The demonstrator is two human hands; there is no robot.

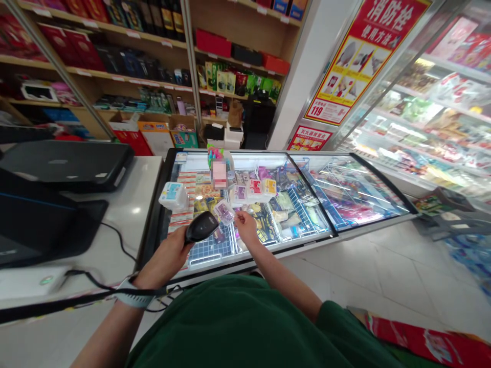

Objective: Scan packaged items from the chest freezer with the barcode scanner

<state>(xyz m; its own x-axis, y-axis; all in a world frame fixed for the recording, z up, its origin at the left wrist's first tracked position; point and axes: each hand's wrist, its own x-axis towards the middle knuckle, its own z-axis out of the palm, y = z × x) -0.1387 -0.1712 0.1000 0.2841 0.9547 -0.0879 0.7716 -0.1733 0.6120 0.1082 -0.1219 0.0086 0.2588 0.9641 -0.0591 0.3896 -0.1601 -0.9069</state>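
Note:
My left hand is shut around the grip of a black handheld barcode scanner, whose head points toward my right hand. Between the right fingers I pinch a small clear packet with a pink-and-white label, held just in front of the scanner. Both hands are above the sliding glass lid of a chest freezer. A white plastic tub with a blue label stands at the lid's left edge. Several small labelled packets lie in a row on the glass beyond my hands.
A white checkout counter runs along the left, bearing a black flat device and cables. Wooden shelves of boxed goods stand behind. A glass-fronted chilled display is on the right, with a tiled floor in front of it.

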